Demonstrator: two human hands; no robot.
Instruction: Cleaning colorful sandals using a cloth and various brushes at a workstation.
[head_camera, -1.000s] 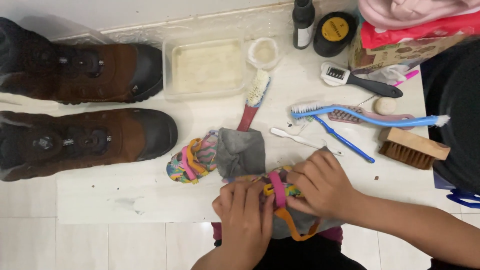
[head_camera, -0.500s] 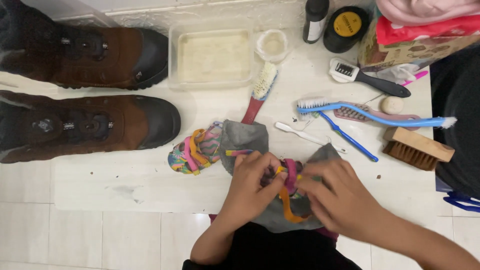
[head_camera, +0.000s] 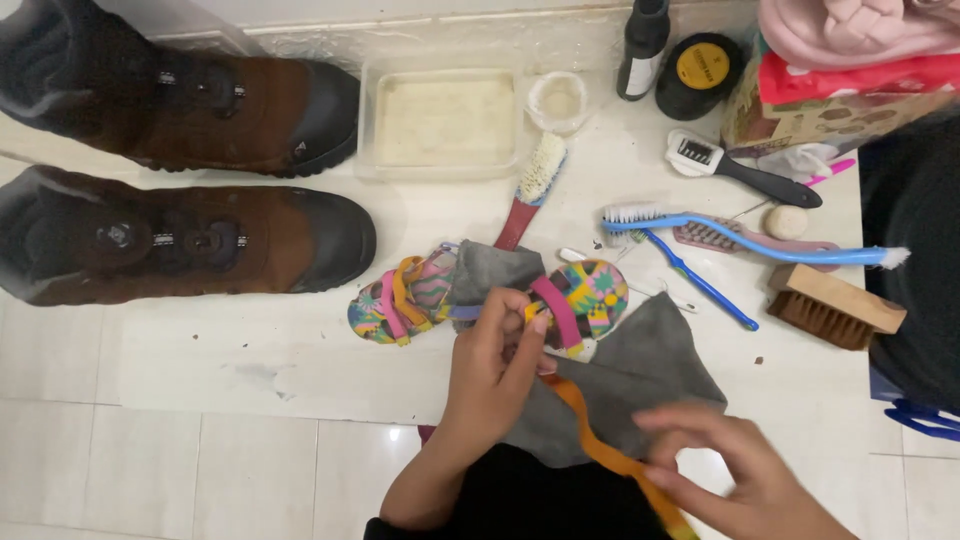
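Observation:
My left hand (head_camera: 495, 365) holds a small multicoloured sandal (head_camera: 590, 297) by its pink strap over a grey cloth (head_camera: 640, 380). My right hand (head_camera: 735, 475), blurred at the lower right, pinches the end of the sandal's long orange strap (head_camera: 600, 440), which is stretched out diagonally toward me. A second matching small sandal (head_camera: 400, 300) lies on the white surface just left of my left hand, partly under another fold of grey cloth (head_camera: 495, 272).
Two brown boots (head_camera: 190, 240) lie at the left. A clear tub of cloudy liquid (head_camera: 445, 120) stands behind. A red-handled brush (head_camera: 530, 195), blue brushes (head_camera: 740, 245), a wooden brush (head_camera: 830, 305), a black brush (head_camera: 740, 165), a bottle and tin sit at right.
My right hand has left the sandal and drawn the orange strap out toward the lower right. The sandal now shows its patterned sole, held by my left hand alone.

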